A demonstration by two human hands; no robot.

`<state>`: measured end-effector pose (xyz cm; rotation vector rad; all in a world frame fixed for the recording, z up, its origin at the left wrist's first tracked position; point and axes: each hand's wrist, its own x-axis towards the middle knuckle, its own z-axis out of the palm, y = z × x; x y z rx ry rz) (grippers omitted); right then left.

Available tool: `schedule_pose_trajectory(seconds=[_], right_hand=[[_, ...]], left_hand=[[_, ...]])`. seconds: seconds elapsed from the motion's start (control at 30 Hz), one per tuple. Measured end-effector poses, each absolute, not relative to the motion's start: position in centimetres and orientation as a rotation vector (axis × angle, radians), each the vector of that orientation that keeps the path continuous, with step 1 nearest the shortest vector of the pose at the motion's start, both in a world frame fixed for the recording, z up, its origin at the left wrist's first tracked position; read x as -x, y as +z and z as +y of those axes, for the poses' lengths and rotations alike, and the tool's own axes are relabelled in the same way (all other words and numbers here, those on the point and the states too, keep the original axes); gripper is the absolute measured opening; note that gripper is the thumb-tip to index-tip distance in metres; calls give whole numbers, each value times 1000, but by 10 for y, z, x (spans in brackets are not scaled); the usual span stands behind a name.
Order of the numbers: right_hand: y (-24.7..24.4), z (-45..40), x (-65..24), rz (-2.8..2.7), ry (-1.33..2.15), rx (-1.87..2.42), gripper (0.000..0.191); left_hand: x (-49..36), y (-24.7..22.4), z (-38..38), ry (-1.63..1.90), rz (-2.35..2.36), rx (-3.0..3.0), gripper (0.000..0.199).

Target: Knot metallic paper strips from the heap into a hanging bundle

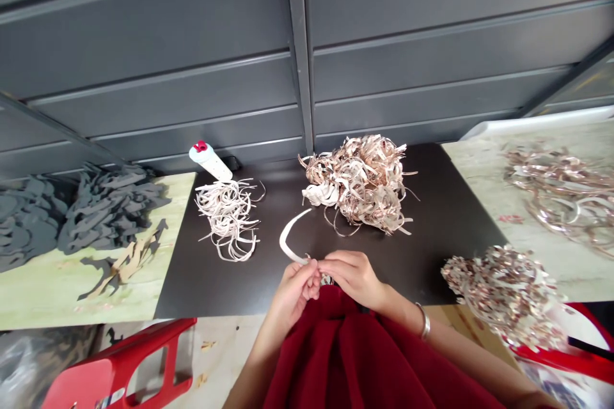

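My left hand (298,287) and my right hand (351,276) meet above the dark tabletop (206,287), pinching a white curved strip (288,241) between their fingertips. The strip arcs up and to the left from my fingers, and its held end is partly hidden by them. Beyond my hands lies a large tangle of white and copper-backed strips (362,185). To its left is a looser bundle of thin white strips (229,220). A white bottle with a red cap (210,162) lies behind that bundle.
Grey cut-out shapes (110,208) are heaped on a pale green board (91,284) at left. Another board (542,236) at right holds coppery strips (561,192). A heap of shredded metallic bits (503,294) sits at the table's right edge. Red stools (119,364) stand below. A grey wall (144,57) rises behind.
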<state>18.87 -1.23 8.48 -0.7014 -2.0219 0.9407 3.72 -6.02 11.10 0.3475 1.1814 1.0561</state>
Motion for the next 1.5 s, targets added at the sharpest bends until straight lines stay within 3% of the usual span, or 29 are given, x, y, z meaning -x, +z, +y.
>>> schedule_pose_trajectory(seconds=[0.2,0.67,1.23,1.5], right_hand=[[95,-15,-190,-1914,878,766,17],[123,-17,-186,-2274,771,855,28],[123,-9,-182,-2088,947,919,20],[115,-13,-181,-2402,494,914,27]], left_hand=[[-40,116,-67,1206,1339,-465,29],[-35,126,-73,1137,1712,-1646,23],[-46,133,-79,1150,1797,-1576,25],[-49,128,-82,1091,1861,-1766,26]])
